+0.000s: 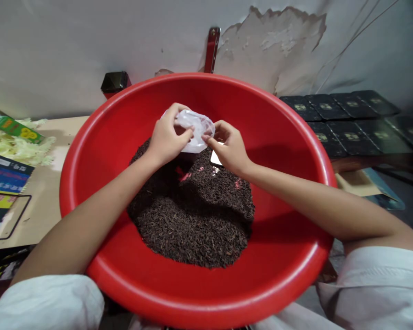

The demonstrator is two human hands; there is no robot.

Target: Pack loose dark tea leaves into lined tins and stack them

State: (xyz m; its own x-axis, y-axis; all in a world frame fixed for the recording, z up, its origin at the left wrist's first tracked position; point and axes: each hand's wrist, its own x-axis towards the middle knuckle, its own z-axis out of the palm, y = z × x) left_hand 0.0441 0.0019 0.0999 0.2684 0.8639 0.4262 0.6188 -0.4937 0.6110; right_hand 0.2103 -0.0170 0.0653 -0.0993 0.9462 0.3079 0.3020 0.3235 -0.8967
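Observation:
A wide red plastic basin [282, 275] fills the middle of the view. Dark loose tea leaves [192, 229] lie heaped on its floor. Above the heap, my left hand [170, 135] grips a translucent white plastic bag [195, 126] by its left side, thumb pressed on it. My right hand [229, 146] pinches the bag's right edge between thumb and fingers. The bag's mouth looks spread, but its inside is hard to make out. Just under my right hand sits a small bright white rectangle with a dark edge [216, 156], partly covered by the fingers.
Several black square tins [347, 137] stand in rows on the right. Behind the basin are a dark box [114, 82] and a red upright piece [212, 50] against the peeling wall. On the left table [64, 142] lie printed packaging [7, 178] and a green box [17, 129].

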